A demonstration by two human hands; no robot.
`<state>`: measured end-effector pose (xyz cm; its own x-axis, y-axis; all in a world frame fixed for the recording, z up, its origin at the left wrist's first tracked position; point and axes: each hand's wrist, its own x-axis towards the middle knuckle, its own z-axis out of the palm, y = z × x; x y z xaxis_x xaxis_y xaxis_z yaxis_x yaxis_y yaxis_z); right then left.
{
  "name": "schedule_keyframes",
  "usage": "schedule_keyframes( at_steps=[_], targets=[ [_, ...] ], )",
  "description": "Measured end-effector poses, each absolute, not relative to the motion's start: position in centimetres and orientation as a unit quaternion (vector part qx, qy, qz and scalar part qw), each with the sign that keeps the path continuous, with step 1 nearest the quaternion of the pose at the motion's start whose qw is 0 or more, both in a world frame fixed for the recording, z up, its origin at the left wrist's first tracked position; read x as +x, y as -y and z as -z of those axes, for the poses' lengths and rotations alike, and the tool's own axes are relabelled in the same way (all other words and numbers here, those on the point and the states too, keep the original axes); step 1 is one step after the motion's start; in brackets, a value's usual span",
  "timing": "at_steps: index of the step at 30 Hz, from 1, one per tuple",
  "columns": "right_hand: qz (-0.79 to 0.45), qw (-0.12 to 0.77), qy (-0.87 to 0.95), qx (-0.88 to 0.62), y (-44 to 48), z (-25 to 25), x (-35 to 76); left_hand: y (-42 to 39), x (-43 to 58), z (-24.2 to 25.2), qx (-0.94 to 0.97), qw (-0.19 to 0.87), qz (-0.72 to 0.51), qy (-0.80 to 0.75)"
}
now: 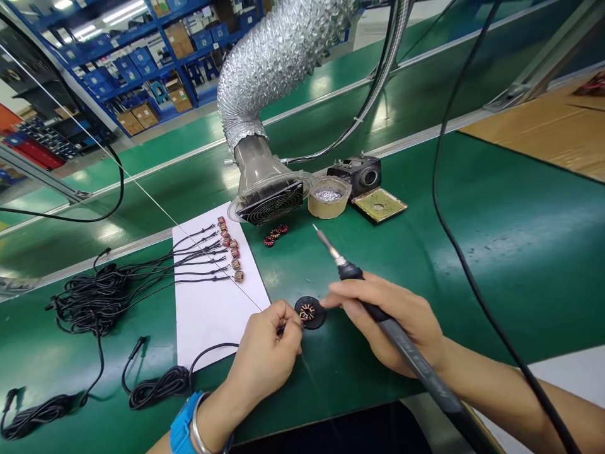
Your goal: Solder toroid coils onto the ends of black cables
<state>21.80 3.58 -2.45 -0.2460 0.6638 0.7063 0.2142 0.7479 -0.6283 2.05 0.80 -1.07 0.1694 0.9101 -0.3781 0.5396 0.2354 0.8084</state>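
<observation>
My right hand (392,321) is closed round a soldering iron (378,309); its metal tip points up and away toward the fan. One right fingertip touches a small black round holder (311,313) with a copper coil in it on the green mat. My left hand (267,353) is pinched shut just left of the holder, on a thin wire end that runs to a black cable (163,381). A thin solder wire crosses the white sheet toward my left fingers.
A white sheet (208,315) carries several black leads ending in small copper coils (231,252). Behind stand a fume fan (269,202) on a silver duct, a solder-dross cup (328,197), a sponge tray (378,205) and three loose coils (275,234). Cable bundles (89,293) lie left.
</observation>
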Motion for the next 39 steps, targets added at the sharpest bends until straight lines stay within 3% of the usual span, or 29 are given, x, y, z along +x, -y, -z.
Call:
schedule_keyframes(
  at_steps=[5, 13, 24, 39],
  targets=[
    [-0.223, 0.585, 0.731, -0.272, -2.1, 3.4, 22.8, -0.6, 2.3, 1.1, 0.596, 0.461, -0.186, -0.631],
    [-0.270, 0.563, 0.732, -0.273, -1.6, 3.8, 22.9, 0.3, 2.6, 0.7, 0.588, 0.446, -0.197, -0.646],
    [-0.277, 0.583, 0.712, -0.277, -1.1, 3.2, 23.2, 1.8, 3.5, 2.8, 0.551, 0.425, -0.306, -0.650],
    [-0.271, 0.549, 0.733, -0.297, -1.1, 2.8, 23.0, 2.0, 3.6, 3.1, 0.573, 0.408, -0.320, -0.635]
  ],
)
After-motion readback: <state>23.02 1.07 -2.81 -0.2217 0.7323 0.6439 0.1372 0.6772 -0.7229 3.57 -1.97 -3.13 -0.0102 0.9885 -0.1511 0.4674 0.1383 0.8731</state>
